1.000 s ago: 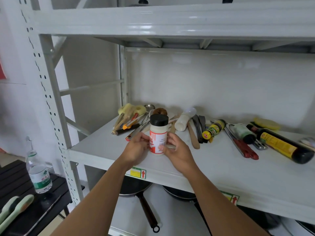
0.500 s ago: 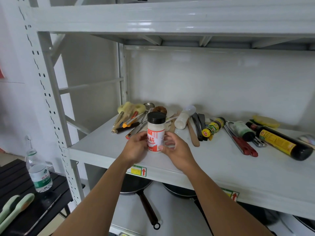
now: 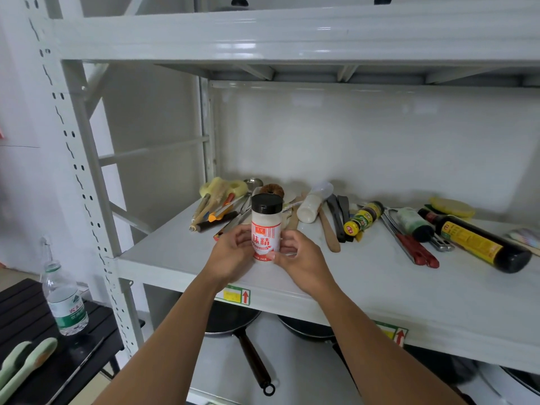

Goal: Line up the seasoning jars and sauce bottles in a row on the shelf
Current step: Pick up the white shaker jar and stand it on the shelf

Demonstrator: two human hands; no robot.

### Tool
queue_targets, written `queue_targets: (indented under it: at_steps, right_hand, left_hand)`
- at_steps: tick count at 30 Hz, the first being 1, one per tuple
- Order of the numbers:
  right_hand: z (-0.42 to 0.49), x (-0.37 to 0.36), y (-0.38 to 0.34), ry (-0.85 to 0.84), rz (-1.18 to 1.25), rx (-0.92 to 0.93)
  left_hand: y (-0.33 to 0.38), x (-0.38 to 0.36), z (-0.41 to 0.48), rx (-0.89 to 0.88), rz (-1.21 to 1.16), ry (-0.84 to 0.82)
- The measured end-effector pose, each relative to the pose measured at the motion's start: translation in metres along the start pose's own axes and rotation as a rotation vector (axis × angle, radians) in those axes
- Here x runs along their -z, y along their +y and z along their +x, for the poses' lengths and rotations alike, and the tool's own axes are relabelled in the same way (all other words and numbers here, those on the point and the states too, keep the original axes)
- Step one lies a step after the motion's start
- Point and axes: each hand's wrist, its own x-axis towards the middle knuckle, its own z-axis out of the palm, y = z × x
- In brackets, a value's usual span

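White powder fills the jar (image 3: 266, 229) you hold: clear plastic, black cap, a red and white label with two large red characters facing you. It stands upright near the front of the shelf (image 3: 365, 290), left of the middle; whether its base touches the shelf you cannot tell, since your fingers cover it. Your left hand (image 3: 233, 255) wraps its left side, and your right hand (image 3: 301, 258) closes on its right side with the fingertips at the foot of the label, so both hands grip the one jar.

Far behind the jar lies a heap of utensils (image 3: 222, 209): wooden handles, a yellow sponge, metal spoons, all crowded at the back left. Just right of that, a white bottle (image 3: 311, 206) lies on its side, with a wooden spatula (image 3: 328, 232) and black tools beside it. Further right a small green bottle (image 3: 363, 219) with a yellow cap lies tipped toward you, then red-handled tongs (image 3: 412, 249), a dark-capped jar (image 3: 415, 223) on its side, and a large dark sauce bottle (image 3: 479, 244) with a yellow label lying flat at the right. None of these stand upright.

Below the shelf, two pans (image 3: 233, 320) rest on the lower level. At the near left, a water bottle (image 3: 65, 299) stands on a black table (image 3: 17, 305).
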Motion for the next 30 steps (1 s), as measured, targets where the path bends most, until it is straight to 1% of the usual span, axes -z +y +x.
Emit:
queue_targets:
  at_steps: [5,9,11,13,15,18,21,24,27,30]
  right_hand:
    - [-0.001,0.002,-0.003,-0.064,0.036,0.000]
    - [-0.002,0.002,-0.001,-0.083,0.044,-0.009]
    - [-0.002,0.002,-0.001,-0.073,0.045,-0.014]
    - [-0.004,0.001,-0.005,-0.036,0.041,-0.028]
    - [-0.002,0.002,-0.008,0.048,0.060,-0.052]
    - [0.013,0.012,-0.010,0.184,0.069,-0.059]
    - [0.045,0.030,-0.007,0.262,-0.116,-0.087]
    - [0.089,0.043,0.002,0.256,-0.279,-0.120]
    - [0.133,0.049,0.008,0.276,-0.433,-0.194]
    - [0.163,0.045,0.016,0.220,-0.727,-0.208]
  left_hand:
    - [0.007,-0.003,-0.005,-0.020,0.083,0.026]
    - [0.007,-0.003,-0.005,-0.019,0.123,0.035]
    - [0.007,-0.002,-0.006,-0.023,0.119,-0.012]
    - [0.007,0.000,-0.005,-0.020,0.131,-0.113]
    - [0.004,-0.001,-0.002,-0.026,0.212,-0.168]
    - [0.001,-0.003,0.000,-0.023,0.256,-0.145]
    - [-0.006,-0.002,0.005,-0.042,0.258,-0.140]
    - [-0.010,-0.002,0.009,-0.057,0.251,-0.136]
    - [-0.014,-0.003,0.011,-0.075,0.242,-0.122]
    - [-0.015,-0.003,0.011,-0.097,0.239,-0.115]
